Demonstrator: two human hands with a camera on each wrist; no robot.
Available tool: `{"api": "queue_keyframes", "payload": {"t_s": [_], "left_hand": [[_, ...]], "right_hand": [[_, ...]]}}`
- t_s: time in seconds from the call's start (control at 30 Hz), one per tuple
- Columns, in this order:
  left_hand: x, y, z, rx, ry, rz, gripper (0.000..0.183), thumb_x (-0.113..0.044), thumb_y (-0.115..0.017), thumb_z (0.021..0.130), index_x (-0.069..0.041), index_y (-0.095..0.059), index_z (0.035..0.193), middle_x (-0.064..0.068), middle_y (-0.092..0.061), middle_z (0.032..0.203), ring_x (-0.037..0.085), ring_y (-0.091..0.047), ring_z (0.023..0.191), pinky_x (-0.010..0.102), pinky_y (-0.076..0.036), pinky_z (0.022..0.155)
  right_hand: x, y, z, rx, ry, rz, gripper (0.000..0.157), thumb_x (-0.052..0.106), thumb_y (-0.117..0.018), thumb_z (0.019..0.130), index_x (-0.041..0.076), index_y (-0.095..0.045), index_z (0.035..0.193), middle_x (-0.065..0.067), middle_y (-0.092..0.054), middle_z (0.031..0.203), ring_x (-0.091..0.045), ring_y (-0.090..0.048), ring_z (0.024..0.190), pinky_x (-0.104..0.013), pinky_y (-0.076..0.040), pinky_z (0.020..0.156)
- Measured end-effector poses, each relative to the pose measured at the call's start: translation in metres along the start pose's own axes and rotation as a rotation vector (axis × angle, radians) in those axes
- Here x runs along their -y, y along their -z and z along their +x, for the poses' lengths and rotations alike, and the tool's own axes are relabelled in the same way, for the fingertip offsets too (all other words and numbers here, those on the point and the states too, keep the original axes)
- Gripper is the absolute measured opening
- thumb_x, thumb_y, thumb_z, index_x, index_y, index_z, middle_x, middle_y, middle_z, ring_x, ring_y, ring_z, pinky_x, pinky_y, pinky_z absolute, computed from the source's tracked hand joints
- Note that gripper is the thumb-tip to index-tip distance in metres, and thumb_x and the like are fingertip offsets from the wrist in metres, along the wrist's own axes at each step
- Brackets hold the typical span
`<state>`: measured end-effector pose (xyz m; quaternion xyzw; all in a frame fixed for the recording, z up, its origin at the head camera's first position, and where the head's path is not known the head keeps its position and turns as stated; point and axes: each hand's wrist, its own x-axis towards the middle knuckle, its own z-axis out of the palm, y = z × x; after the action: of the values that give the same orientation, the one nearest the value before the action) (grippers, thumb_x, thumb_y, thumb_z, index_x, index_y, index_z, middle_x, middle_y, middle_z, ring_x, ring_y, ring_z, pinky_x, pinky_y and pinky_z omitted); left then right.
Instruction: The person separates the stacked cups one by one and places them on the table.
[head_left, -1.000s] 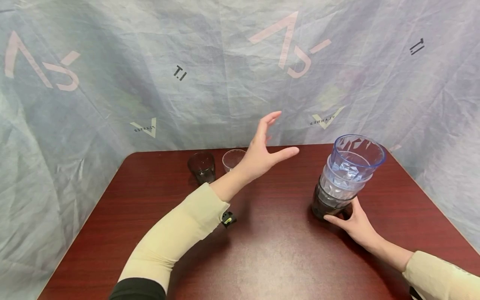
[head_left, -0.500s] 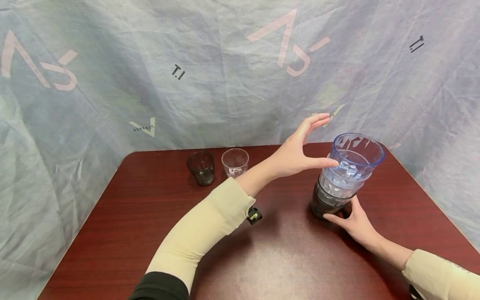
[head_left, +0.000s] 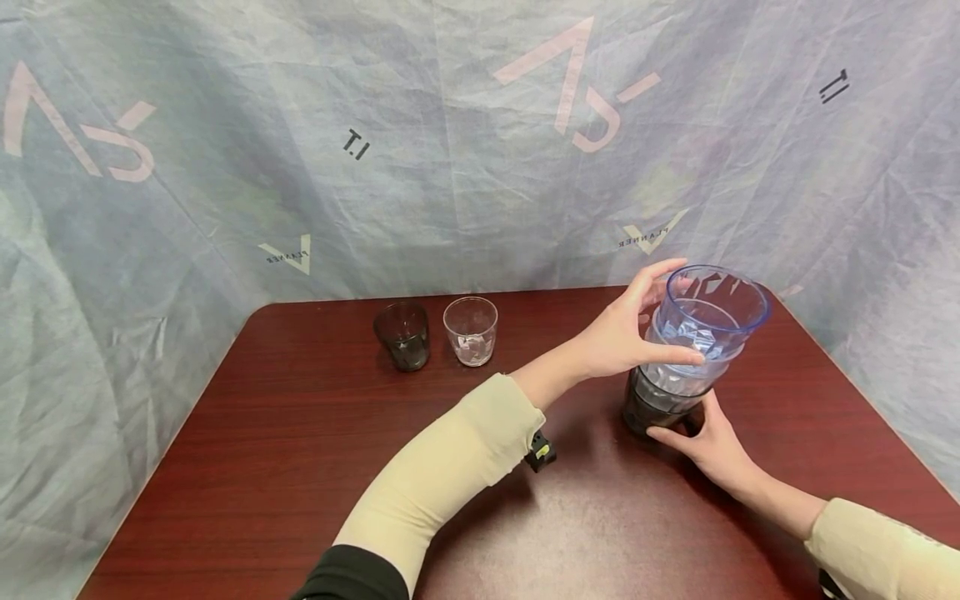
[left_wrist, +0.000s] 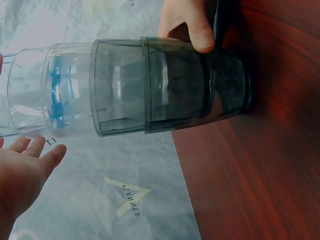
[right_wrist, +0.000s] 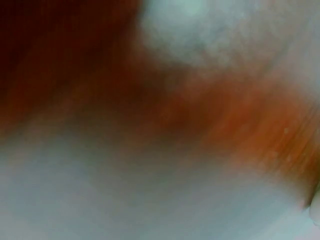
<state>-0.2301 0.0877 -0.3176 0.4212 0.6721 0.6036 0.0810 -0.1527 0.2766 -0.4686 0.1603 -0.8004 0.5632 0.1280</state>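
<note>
A tall stack of nested tumblers stands at the table's right: a blue tumbler (head_left: 723,321) on top, clear tumblers (head_left: 678,382) below, dark grey tumblers (head_left: 651,408) at the bottom. My right hand (head_left: 716,454) grips the lowest dark tumbler, thumb in front; the other fingers are hidden behind it. Around the upper part of the stack is my left hand (head_left: 618,340), thumb extended before it and fingers behind. The left wrist view shows a small gap between the left hand's fingers (left_wrist: 50,159) and the clear tumblers. The right wrist view is badly blurred.
A dark tumbler (head_left: 409,342) and a clear tumbler (head_left: 472,333) stand apart toward the back of the reddish wooden table (head_left: 315,450). A grey printed cloth (head_left: 420,192) hangs behind. A small black device (head_left: 542,452) sits under the left wrist.
My left hand has moved right and slightly down, from over the table's middle to around the upper stack. The right hand and the stack have stayed in place.
</note>
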Motion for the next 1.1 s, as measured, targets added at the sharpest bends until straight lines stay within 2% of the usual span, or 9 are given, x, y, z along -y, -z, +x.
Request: {"api": "queue_keyframes", "payload": {"t_s": [0.17, 0.33, 0.47, 0.6, 0.8, 0.97, 1.1], "left_hand": [[-0.002, -0.002, 0.000, 0.021, -0.010, -0.022, 0.101, 0.002, -0.083, 0.074, -0.023, -0.020, 0.149, 0.006, -0.047, 0.144, -0.003, -0.042, 0.126, 0.019, -0.040, 0.096], [-0.021, 0.001, -0.007, 0.036, 0.003, -0.068, 0.099, 0.008, -0.078, 0.076, -0.016, -0.017, 0.151, 0.016, -0.046, 0.144, 0.002, -0.044, 0.126, 0.019, -0.038, 0.099], [-0.031, 0.002, -0.009, 0.048, -0.009, -0.060, 0.095, 0.009, -0.076, 0.077, -0.012, -0.019, 0.150, 0.020, -0.047, 0.141, 0.005, -0.047, 0.123, 0.018, -0.038, 0.098], [-0.021, 0.000, -0.006, 0.043, -0.025, -0.025, 0.093, 0.006, -0.079, 0.077, -0.014, -0.022, 0.148, 0.018, -0.050, 0.138, 0.003, -0.047, 0.123, 0.017, -0.039, 0.097], [-0.001, -0.003, 0.000, 0.010, -0.074, 0.058, 0.094, -0.002, -0.083, 0.075, -0.021, -0.023, 0.146, 0.005, -0.053, 0.135, -0.004, -0.047, 0.118, 0.017, -0.039, 0.097], [0.003, -0.004, -0.001, -0.021, -0.127, 0.093, 0.095, -0.003, -0.084, 0.074, -0.020, -0.023, 0.145, 0.003, -0.053, 0.134, -0.003, -0.048, 0.117, 0.018, -0.037, 0.100], [0.002, -0.004, -0.002, -0.043, -0.108, 0.107, 0.097, -0.005, -0.085, 0.073, -0.021, -0.022, 0.145, 0.004, -0.053, 0.136, -0.003, -0.049, 0.116, 0.017, -0.038, 0.097]], "right_hand": [[0.000, 0.000, 0.000, -0.001, 0.003, -0.004, 0.088, -0.016, -0.076, 0.074, 0.011, -0.029, 0.144, 0.012, -0.052, 0.124, 0.000, -0.055, 0.103, -0.013, -0.044, 0.081], [0.001, 0.000, 0.000, -0.006, -0.002, -0.026, 0.088, -0.015, -0.076, 0.074, 0.010, -0.029, 0.144, 0.013, -0.050, 0.124, 0.000, -0.054, 0.102, -0.012, -0.043, 0.081], [0.002, 0.000, 0.000, -0.007, -0.006, -0.024, 0.087, -0.015, -0.076, 0.074, 0.010, -0.029, 0.144, 0.013, -0.049, 0.125, 0.000, -0.053, 0.103, -0.012, -0.042, 0.081], [0.001, 0.000, -0.001, 0.003, -0.005, -0.003, 0.088, -0.015, -0.075, 0.074, 0.011, -0.029, 0.144, 0.011, -0.049, 0.126, 0.000, -0.054, 0.104, -0.013, -0.042, 0.082], [0.000, 0.000, -0.001, -0.003, -0.012, -0.011, 0.086, -0.015, -0.076, 0.075, 0.011, -0.030, 0.143, 0.011, -0.051, 0.124, -0.001, -0.056, 0.100, -0.013, -0.043, 0.080], [-0.001, 0.000, 0.000, -0.004, -0.025, -0.004, 0.085, -0.015, -0.075, 0.075, 0.009, -0.030, 0.143, 0.011, -0.053, 0.121, -0.002, -0.057, 0.098, -0.015, -0.044, 0.079], [-0.002, 0.000, -0.001, 0.005, -0.012, -0.004, 0.085, -0.015, -0.075, 0.075, 0.010, -0.030, 0.143, 0.012, -0.054, 0.121, -0.002, -0.057, 0.098, -0.015, -0.044, 0.079]]}}
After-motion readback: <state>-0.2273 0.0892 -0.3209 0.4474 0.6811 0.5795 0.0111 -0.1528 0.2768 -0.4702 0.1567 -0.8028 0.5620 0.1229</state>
